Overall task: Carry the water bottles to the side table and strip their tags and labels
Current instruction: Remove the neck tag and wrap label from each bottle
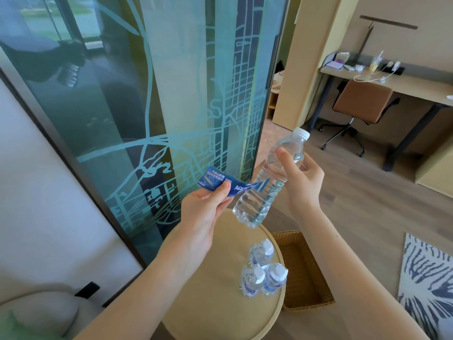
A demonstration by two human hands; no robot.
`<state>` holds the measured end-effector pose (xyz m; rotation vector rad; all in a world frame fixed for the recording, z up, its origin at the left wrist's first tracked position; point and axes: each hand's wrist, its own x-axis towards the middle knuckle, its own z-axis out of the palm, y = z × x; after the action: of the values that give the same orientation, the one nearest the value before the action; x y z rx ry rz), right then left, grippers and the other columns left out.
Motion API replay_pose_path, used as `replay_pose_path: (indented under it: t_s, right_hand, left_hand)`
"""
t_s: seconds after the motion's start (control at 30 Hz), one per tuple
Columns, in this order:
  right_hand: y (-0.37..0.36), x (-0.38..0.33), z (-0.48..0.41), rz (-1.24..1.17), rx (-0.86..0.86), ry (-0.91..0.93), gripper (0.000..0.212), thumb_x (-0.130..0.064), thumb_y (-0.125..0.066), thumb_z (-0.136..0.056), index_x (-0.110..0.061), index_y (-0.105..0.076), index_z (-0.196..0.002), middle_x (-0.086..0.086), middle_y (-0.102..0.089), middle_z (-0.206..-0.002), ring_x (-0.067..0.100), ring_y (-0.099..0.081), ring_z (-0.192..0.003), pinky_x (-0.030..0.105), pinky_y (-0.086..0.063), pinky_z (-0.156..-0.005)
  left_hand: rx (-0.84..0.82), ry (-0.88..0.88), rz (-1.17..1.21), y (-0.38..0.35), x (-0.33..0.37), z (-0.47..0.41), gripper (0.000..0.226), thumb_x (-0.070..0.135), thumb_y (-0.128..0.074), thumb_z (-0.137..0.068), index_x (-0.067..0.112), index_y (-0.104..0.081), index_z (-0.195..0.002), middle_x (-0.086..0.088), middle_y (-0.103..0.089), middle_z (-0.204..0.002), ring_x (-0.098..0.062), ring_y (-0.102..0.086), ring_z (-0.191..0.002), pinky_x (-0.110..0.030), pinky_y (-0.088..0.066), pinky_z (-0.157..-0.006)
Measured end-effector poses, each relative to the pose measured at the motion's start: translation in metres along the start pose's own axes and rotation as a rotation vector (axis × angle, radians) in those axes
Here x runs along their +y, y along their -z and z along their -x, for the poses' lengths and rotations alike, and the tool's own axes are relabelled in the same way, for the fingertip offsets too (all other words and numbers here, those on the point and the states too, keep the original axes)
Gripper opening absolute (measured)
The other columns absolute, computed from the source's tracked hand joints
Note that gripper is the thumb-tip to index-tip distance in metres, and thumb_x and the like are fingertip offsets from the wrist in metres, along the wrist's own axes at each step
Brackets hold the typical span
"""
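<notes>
the right hand [302, 182] gripped the tilted bottle [267, 182] above the round side table [220, 303]; the left hand [204, 212] pinched its blue label [220, 181], one end at the bottle; three bottles [263, 272] stood on the table.

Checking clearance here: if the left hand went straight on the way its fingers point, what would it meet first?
Likely the water bottle, which the right hand holds tilted; the left hand pinches the blue label stretched towards it. Depth is unclear.
</notes>
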<state>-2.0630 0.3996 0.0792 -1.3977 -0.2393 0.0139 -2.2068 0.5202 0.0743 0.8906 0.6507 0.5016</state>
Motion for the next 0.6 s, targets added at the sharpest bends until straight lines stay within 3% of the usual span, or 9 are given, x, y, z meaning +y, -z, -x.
replay_pose_path:
  t_s: [0.17,0.3,0.4,0.5,0.6]
  right_hand:
    - [0.000,0.005,0.001,0.002,0.027,0.012,0.029,-0.030,-0.081,-0.085,-0.012,-0.075,-0.107,-0.004,-0.080,-0.090,0.015,-0.077,-0.084,0.021,-0.059,-0.069]
    - [0.006,0.004,-0.002,0.003,0.073,0.022,0.023,-0.029,-0.080,-0.086,-0.012,-0.075,-0.101,-0.001,-0.079,-0.085,0.016,-0.076,-0.080,0.025,-0.060,-0.068]
    - [0.013,-0.002,-0.006,0.029,0.069,0.072,0.022,-0.029,-0.080,-0.086,-0.011,-0.075,-0.099,-0.001,-0.077,-0.083,0.012,-0.073,-0.075,0.018,-0.055,-0.064]
    - [0.015,-0.006,-0.004,0.069,0.020,0.130,0.021,-0.030,-0.079,-0.086,-0.014,-0.075,-0.098,-0.007,-0.076,-0.081,0.005,-0.071,-0.073,0.015,-0.053,-0.064]
    - [0.013,-0.002,0.006,0.088,-0.052,0.148,0.023,-0.029,-0.078,-0.088,-0.012,-0.075,-0.102,-0.011,-0.075,-0.081,0.003,-0.069,-0.074,0.017,-0.053,-0.067]
  left_hand:
    - [-0.003,0.004,-0.018,0.002,-0.001,0.000,0.007,0.003,-0.070,-0.090,0.000,-0.075,-0.086,-0.009,-0.076,-0.081,-0.015,-0.073,-0.075,-0.024,-0.061,-0.079]
    - [0.027,-0.048,-0.030,0.015,0.004,-0.004,0.007,0.004,-0.071,-0.089,0.001,-0.076,-0.093,-0.010,-0.077,-0.080,-0.016,-0.072,-0.069,-0.026,-0.061,-0.066]
    - [0.049,-0.113,-0.225,0.025,0.006,-0.008,0.005,0.008,-0.075,-0.087,0.003,-0.077,-0.089,-0.023,-0.075,-0.091,-0.025,-0.066,-0.080,-0.030,-0.061,-0.078]
    - [-0.050,-0.150,-0.374,0.030,0.001,-0.010,0.003,0.008,-0.076,-0.086,0.009,-0.077,-0.087,-0.013,-0.076,-0.083,-0.020,-0.065,-0.077,-0.027,-0.058,-0.075]
    - [-0.145,-0.185,-0.545,0.043,-0.011,-0.018,0.005,0.011,-0.077,-0.085,0.016,-0.077,-0.084,0.001,-0.073,-0.068,-0.006,-0.061,-0.057,-0.016,-0.050,-0.059]
